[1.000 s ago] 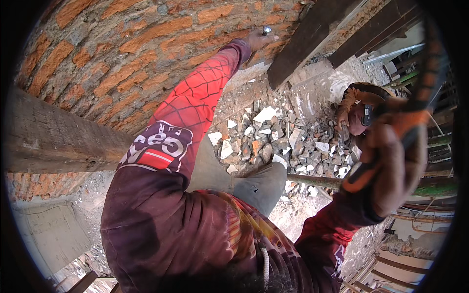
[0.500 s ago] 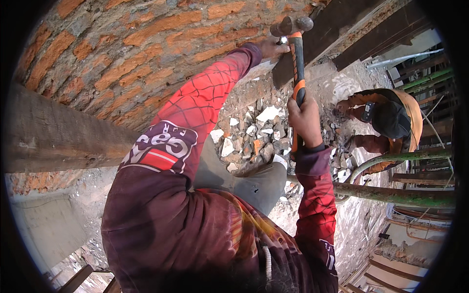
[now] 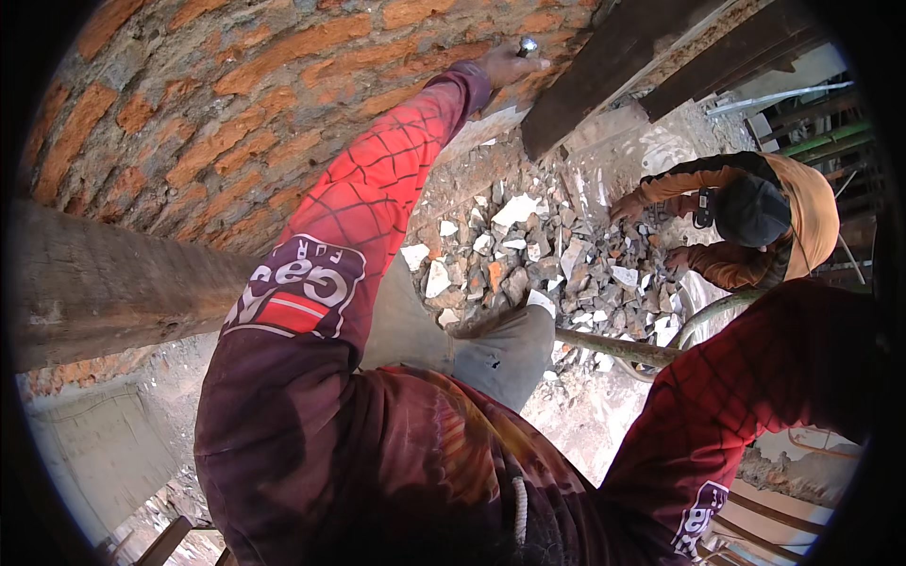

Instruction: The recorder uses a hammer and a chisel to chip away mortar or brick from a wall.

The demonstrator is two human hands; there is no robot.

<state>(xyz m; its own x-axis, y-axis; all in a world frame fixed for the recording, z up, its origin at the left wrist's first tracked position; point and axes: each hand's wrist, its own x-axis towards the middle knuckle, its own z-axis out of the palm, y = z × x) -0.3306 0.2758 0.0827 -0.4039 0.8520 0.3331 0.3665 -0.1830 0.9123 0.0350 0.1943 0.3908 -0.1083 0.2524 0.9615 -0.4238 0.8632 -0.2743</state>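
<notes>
My left hand (image 3: 510, 68) is up against the rough brick wall (image 3: 274, 90), closed around a metal chisel (image 3: 528, 44). Only the chisel's shiny struck end shows above my fingers; its tip is hidden. My right arm (image 3: 727, 377), in a red and maroon sleeve, is bent out and raised toward the right rim. The right hand lies beyond the picture, and the hammer it held is out of sight too.
Broken rubble (image 3: 528, 255) with white chips covers the ground below. A co-worker (image 3: 788, 217) in a cap bends over it, hands among the pieces. Dark wooden beams (image 3: 613, 71) slant beside the wall, a thick timber (image 3: 132, 274) crosses at left, and a greenish pole (image 3: 613, 347) runs low.
My right hand has swung the hammer away from the chisel, out to the right and out of view. My left hand, still on the chisel, has shifted slightly up and left in the picture.
</notes>
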